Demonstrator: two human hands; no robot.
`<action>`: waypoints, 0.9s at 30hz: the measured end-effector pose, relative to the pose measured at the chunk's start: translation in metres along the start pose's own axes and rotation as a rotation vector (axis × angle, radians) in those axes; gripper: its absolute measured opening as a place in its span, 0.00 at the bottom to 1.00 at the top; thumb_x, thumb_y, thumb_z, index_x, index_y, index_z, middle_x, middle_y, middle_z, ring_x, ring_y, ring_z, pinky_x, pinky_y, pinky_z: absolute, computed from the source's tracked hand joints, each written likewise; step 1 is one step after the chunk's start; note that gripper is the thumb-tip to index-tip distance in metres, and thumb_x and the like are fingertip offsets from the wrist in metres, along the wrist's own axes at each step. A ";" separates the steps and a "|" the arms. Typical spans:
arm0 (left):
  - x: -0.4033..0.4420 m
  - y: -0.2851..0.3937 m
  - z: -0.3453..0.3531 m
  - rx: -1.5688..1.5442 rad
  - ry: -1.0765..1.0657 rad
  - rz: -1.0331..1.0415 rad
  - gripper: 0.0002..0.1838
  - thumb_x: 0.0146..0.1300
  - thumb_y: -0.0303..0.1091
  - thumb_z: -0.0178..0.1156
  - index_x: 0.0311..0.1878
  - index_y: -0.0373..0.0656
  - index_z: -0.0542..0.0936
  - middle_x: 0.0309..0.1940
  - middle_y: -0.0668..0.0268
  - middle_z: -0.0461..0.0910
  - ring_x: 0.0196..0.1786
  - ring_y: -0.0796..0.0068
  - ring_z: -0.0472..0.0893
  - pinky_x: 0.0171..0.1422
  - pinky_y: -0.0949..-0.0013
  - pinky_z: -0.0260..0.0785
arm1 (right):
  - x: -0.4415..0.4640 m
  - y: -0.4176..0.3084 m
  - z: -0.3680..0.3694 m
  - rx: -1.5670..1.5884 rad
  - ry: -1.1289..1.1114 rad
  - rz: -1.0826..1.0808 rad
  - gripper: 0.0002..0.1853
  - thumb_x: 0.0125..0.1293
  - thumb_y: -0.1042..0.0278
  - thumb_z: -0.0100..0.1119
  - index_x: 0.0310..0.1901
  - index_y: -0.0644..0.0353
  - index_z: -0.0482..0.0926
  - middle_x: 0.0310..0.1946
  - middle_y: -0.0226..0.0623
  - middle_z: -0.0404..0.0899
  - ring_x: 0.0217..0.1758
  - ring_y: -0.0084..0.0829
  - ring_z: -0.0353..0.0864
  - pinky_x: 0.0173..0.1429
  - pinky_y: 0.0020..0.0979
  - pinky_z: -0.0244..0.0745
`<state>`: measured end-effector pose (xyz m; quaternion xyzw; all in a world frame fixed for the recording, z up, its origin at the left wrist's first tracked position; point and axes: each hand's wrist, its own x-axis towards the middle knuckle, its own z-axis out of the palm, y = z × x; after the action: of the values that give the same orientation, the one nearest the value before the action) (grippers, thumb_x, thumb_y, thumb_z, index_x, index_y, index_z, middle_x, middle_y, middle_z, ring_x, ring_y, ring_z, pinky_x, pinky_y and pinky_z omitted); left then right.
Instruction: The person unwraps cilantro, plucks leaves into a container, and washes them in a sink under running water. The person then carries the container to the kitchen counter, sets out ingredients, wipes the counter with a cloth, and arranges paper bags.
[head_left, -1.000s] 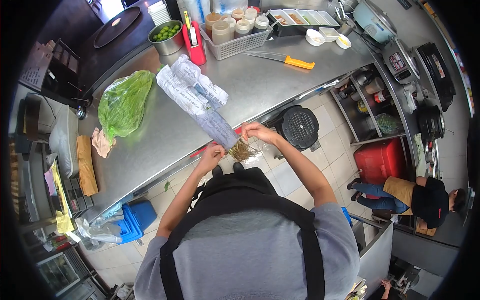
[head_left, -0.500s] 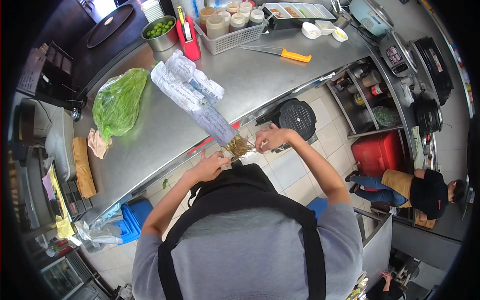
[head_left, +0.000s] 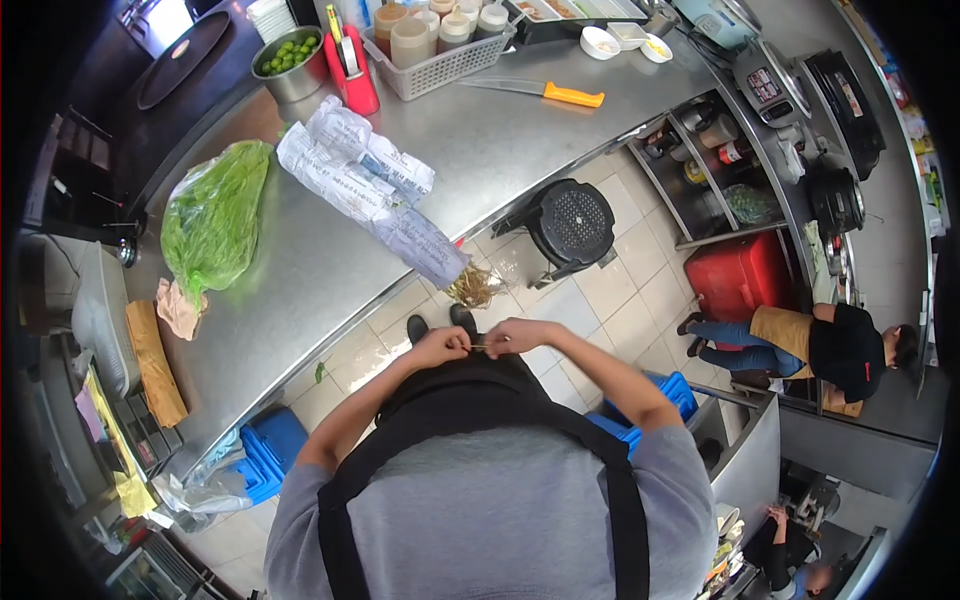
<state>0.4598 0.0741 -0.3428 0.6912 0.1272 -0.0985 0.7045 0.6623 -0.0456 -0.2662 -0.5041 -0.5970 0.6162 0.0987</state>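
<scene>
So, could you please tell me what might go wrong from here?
The wrapped bundle has its rooty end overhanging the counter, so a knock might tip it off. The thin strand pinched between left hand and right hand could slip and fall. The yellow-handled knife lies with its blade bare, so a careless reach might meet it.

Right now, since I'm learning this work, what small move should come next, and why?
Probably set the thin strand aside: the left hand and right hand both pinch it, while the paper-wrapped bundle lies unheld, its roots jutting past the counter's edge.
</scene>
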 end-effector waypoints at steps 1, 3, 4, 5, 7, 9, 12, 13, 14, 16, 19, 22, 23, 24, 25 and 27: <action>-0.005 -0.010 0.000 -0.082 0.102 -0.013 0.04 0.54 0.25 0.61 0.33 0.40 0.76 0.21 0.73 0.75 0.28 0.87 0.72 0.33 0.78 0.65 | 0.008 -0.005 0.006 -0.092 0.077 -0.011 0.09 0.60 0.62 0.53 0.33 0.56 0.79 0.32 0.34 0.80 0.38 0.34 0.79 0.45 0.34 0.71; -0.023 -0.023 0.003 -0.171 0.283 -0.029 0.03 0.53 0.24 0.61 0.30 0.39 0.77 0.20 0.72 0.75 0.26 0.87 0.71 0.30 0.80 0.63 | 0.019 -0.011 0.026 -0.264 0.209 -0.043 0.07 0.61 0.64 0.51 0.32 0.56 0.77 0.34 0.36 0.79 0.39 0.38 0.78 0.44 0.35 0.71; -0.032 -0.012 0.005 -0.108 0.373 -0.021 0.02 0.54 0.23 0.60 0.31 0.38 0.77 0.21 0.70 0.75 0.28 0.85 0.74 0.32 0.79 0.67 | 0.018 -0.016 0.029 -0.322 0.199 0.020 0.05 0.58 0.68 0.51 0.32 0.56 0.77 0.36 0.37 0.78 0.41 0.41 0.77 0.45 0.37 0.71; -0.037 -0.008 0.011 -0.087 0.414 -0.006 0.02 0.55 0.22 0.59 0.32 0.38 0.77 0.22 0.69 0.76 0.29 0.83 0.75 0.35 0.78 0.69 | 0.018 -0.001 0.037 -0.318 0.219 0.050 0.05 0.58 0.68 0.51 0.32 0.56 0.77 0.36 0.37 0.79 0.41 0.41 0.78 0.45 0.38 0.71; -0.042 -0.009 0.023 -0.074 0.454 0.042 0.01 0.57 0.22 0.58 0.33 0.38 0.77 0.26 0.68 0.77 0.33 0.82 0.77 0.41 0.75 0.71 | 0.017 0.000 0.041 -0.398 0.227 0.153 0.05 0.58 0.73 0.52 0.34 0.58 0.78 0.35 0.37 0.79 0.39 0.36 0.79 0.43 0.36 0.73; -0.037 -0.007 0.033 -0.093 0.461 0.111 0.01 0.58 0.22 0.58 0.33 0.38 0.76 0.29 0.68 0.78 0.37 0.82 0.78 0.47 0.72 0.72 | 0.015 -0.015 0.042 -0.052 0.378 -0.009 0.06 0.56 0.75 0.53 0.34 0.59 0.79 0.30 0.37 0.79 0.36 0.35 0.80 0.40 0.35 0.73; -0.030 -0.003 0.048 -0.156 0.624 0.027 0.02 0.58 0.22 0.59 0.34 0.38 0.76 0.31 0.69 0.78 0.37 0.83 0.77 0.45 0.76 0.71 | 0.016 -0.006 0.057 0.126 0.539 -0.077 0.06 0.54 0.80 0.57 0.34 0.62 0.80 0.33 0.39 0.78 0.36 0.31 0.80 0.38 0.30 0.74; -0.022 0.000 0.050 -0.197 0.682 0.053 0.02 0.59 0.23 0.59 0.34 0.39 0.76 0.31 0.69 0.78 0.36 0.84 0.77 0.42 0.77 0.70 | 0.012 -0.007 0.056 0.127 0.562 -0.087 0.06 0.55 0.79 0.58 0.35 0.61 0.80 0.36 0.40 0.77 0.37 0.32 0.80 0.40 0.30 0.74; -0.018 0.002 0.056 -0.237 0.735 0.069 0.02 0.59 0.24 0.59 0.35 0.39 0.76 0.30 0.70 0.78 0.35 0.84 0.77 0.40 0.78 0.70 | 0.006 -0.007 0.059 0.138 0.585 -0.095 0.06 0.55 0.79 0.58 0.35 0.61 0.81 0.39 0.41 0.77 0.37 0.32 0.80 0.41 0.30 0.74; -0.020 0.011 0.071 -0.305 0.827 0.088 0.03 0.60 0.26 0.59 0.35 0.40 0.75 0.30 0.72 0.77 0.34 0.85 0.76 0.35 0.81 0.68 | -0.009 -0.005 0.068 0.177 0.592 -0.158 0.06 0.56 0.78 0.59 0.36 0.62 0.81 0.45 0.42 0.74 0.40 0.32 0.80 0.44 0.27 0.74; -0.014 0.031 0.093 -0.460 0.956 0.079 0.04 0.60 0.27 0.59 0.37 0.40 0.75 0.29 0.71 0.76 0.32 0.83 0.76 0.33 0.79 0.69 | -0.012 0.012 0.062 0.419 0.431 -0.276 0.08 0.56 0.78 0.60 0.39 0.64 0.81 0.51 0.43 0.71 0.43 0.29 0.79 0.48 0.25 0.73; -0.014 0.052 0.118 -0.640 1.016 0.119 0.04 0.61 0.27 0.58 0.37 0.40 0.74 0.29 0.69 0.76 0.33 0.80 0.77 0.34 0.77 0.70 | -0.027 0.011 0.074 0.885 0.249 -0.206 0.09 0.58 0.79 0.59 0.41 0.68 0.80 0.52 0.39 0.72 0.44 0.24 0.78 0.49 0.23 0.73; -0.017 0.058 0.125 -0.714 1.042 0.117 0.03 0.61 0.28 0.58 0.36 0.40 0.74 0.29 0.69 0.76 0.33 0.80 0.77 0.35 0.77 0.70 | -0.032 0.006 0.075 0.914 0.239 -0.201 0.09 0.58 0.79 0.59 0.41 0.68 0.79 0.51 0.38 0.72 0.44 0.23 0.78 0.49 0.23 0.73; -0.021 0.064 0.129 -0.784 1.074 0.119 0.03 0.61 0.28 0.58 0.35 0.40 0.74 0.29 0.69 0.76 0.33 0.80 0.77 0.35 0.76 0.70 | -0.032 0.003 0.076 0.941 0.223 -0.200 0.09 0.59 0.79 0.59 0.42 0.68 0.79 0.51 0.37 0.73 0.44 0.23 0.78 0.49 0.23 0.73; -0.028 0.073 0.134 -0.821 1.111 0.127 0.04 0.61 0.27 0.58 0.35 0.40 0.73 0.30 0.69 0.76 0.34 0.81 0.77 0.36 0.76 0.71 | -0.032 0.005 0.082 0.917 0.194 -0.203 0.09 0.59 0.78 0.59 0.42 0.68 0.79 0.50 0.37 0.73 0.43 0.22 0.78 0.48 0.22 0.73; -0.042 0.067 0.152 -0.527 1.281 0.095 0.04 0.60 0.27 0.59 0.35 0.39 0.73 0.30 0.68 0.76 0.35 0.81 0.77 0.37 0.75 0.71 | -0.028 0.007 0.086 0.852 0.149 -0.224 0.10 0.59 0.78 0.59 0.43 0.67 0.79 0.49 0.35 0.73 0.42 0.21 0.78 0.48 0.22 0.73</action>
<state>0.4473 -0.0773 -0.2637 0.4237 0.5073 0.3938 0.6388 0.6157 -0.1221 -0.2770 -0.3935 -0.3320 0.7548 0.4064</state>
